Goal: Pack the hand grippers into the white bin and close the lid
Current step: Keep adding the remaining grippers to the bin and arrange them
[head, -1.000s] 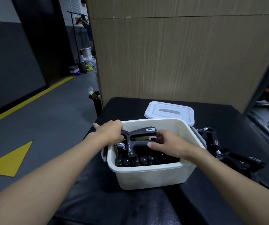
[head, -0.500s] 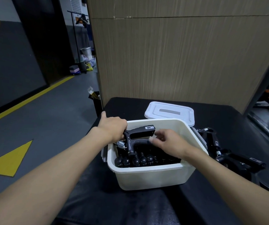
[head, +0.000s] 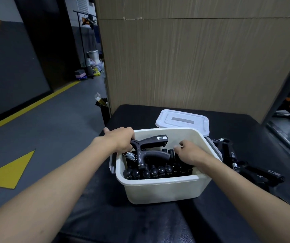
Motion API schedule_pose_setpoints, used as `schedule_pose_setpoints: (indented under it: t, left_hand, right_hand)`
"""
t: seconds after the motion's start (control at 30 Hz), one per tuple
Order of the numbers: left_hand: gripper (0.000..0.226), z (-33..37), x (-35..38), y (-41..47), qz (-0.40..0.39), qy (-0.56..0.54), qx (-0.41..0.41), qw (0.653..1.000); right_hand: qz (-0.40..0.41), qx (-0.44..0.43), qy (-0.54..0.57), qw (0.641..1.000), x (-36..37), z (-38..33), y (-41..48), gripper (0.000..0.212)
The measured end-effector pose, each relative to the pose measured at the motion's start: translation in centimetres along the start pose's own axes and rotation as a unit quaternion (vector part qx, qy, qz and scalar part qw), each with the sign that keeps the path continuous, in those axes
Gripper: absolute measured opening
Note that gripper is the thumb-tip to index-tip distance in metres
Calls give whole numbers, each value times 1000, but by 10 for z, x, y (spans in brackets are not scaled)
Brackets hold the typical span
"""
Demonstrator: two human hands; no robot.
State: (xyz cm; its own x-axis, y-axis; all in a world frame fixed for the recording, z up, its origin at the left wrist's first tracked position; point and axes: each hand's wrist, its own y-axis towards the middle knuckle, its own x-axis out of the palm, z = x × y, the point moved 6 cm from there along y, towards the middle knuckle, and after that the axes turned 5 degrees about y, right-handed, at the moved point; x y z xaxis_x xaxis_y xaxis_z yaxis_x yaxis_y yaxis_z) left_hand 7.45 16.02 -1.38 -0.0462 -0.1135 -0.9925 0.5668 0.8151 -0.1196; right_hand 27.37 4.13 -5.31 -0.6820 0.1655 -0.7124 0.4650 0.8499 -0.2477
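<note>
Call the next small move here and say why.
Probably seat the gripper: the left hand grips its spring end, and it lies atop the packed grippers in the bin. The right hand hovers by its free handle, so pressing that end down looks right.

Your white bin [head: 158, 180] sits open on the counter [head: 140, 216], filled with packed grippers [head: 158, 171], black, in a tight row with round knobs toward you. The top hand gripper [head: 151, 148] lies across them, coil spring at the left, one end in your left hand [head: 121, 139]. The white lid [head: 182, 120] lies flat just behind the bin. Loose grippers [head: 245, 165] lie on the counter beside the bin's right wall.
</note>
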Motion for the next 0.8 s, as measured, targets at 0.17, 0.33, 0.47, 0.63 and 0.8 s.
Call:
schedule_pose_setpoints:
  t: [0.17, 0.33, 0.47, 0.63, 0.8]
  left_hand:
    - [44, 0, -5, -3, -2, -60, -5, 998]
    - [41, 7, 1, -20, 64, -167, 2, 984]
    - [40, 14, 16, -30, 137, -191, 9, 972]
    - [36, 12, 18, -35, 187, -232, 11, 954]
    - [37, 16, 13, -45, 183, -203, 5, 962]
  right_hand:
    - [6, 7, 7, 1000, -1, 1, 1, 46]
    - [1, 5, 29, 1000, -2, 2, 0, 47]
    - [-4, 5, 29, 1000, -7, 8, -1, 54]
    - [-8, 20, 15, 1000, -6, 10, -3, 55]
    - [3, 2, 8, 1000, -7, 3, -10, 49]
